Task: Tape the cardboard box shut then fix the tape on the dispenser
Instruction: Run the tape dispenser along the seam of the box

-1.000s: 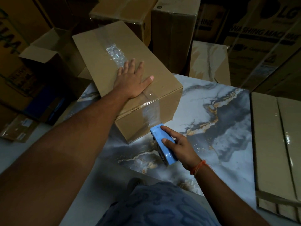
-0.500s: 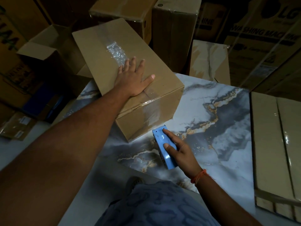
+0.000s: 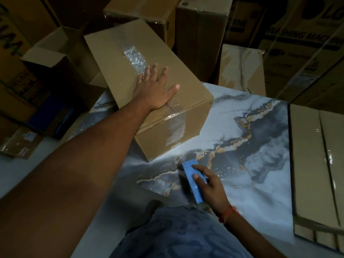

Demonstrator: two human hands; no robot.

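A brown cardboard box (image 3: 115, 53) lies on the marbled table (image 3: 251, 164), its flaps closed. Clear tape (image 3: 176, 127) runs along the top seam and down the near end face. My left hand (image 3: 154, 90) rests flat on the box top, fingers spread, over the tape line. Below the box's near end, my right hand (image 3: 210, 185) grips a blue tape dispenser (image 3: 193, 180) just above the table. A gap of table separates the dispenser from the box.
A flat cardboard package (image 3: 316, 164) lies on the table's right side. An open carton (image 3: 55, 58) stands at the left, and tall appliance boxes (image 3: 297, 43) crowd the back. My patterned clothing (image 3: 176, 233) fills the bottom centre.
My right hand has drawn the blue dispenser down and away from the box's end face toward me. The left hand has stayed flat on the box top.
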